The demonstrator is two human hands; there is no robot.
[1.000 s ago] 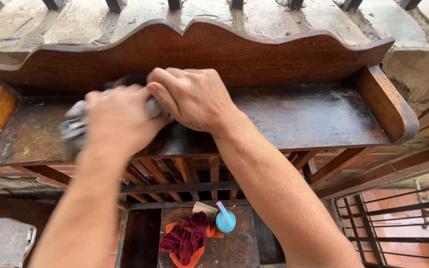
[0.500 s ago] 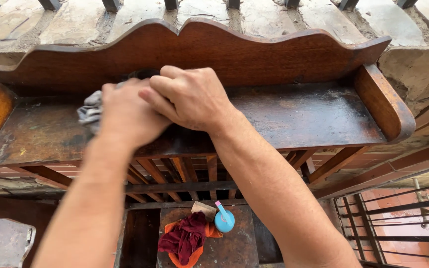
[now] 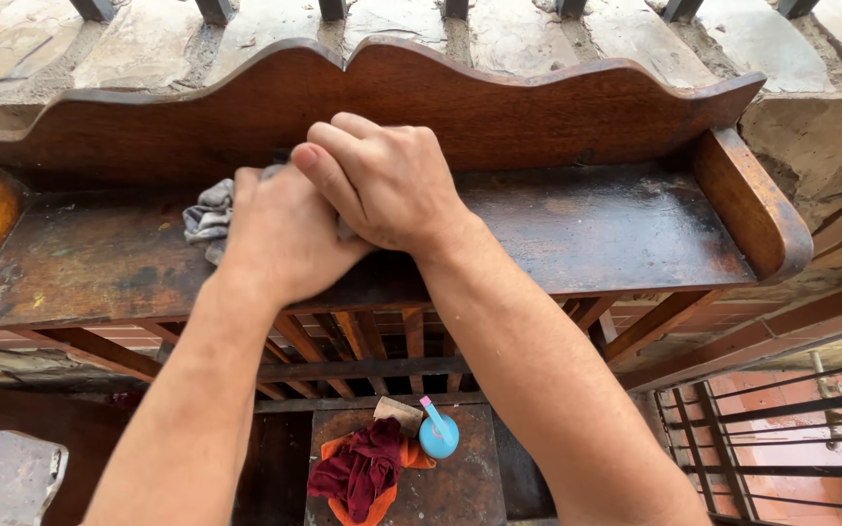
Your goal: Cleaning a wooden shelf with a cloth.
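Both hands have slid right along the wooden shelf (image 3: 587, 229) toward its scalloped back board (image 3: 499, 107). Left hand (image 3: 280, 234) presses closed on the grey rag (image 3: 209, 216); right hand (image 3: 382, 185) lies flat over it, fingers half curled. Wiping stroke continues; the shelf's left part looks dull.

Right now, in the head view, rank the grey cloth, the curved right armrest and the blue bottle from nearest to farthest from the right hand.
1. Grey cloth: pressed under the right hand, poking out to its left.
2. Curved right armrest: off to the right, at the shelf's end.
3. Blue bottle: well below, on the lower surface beside a maroon rag.
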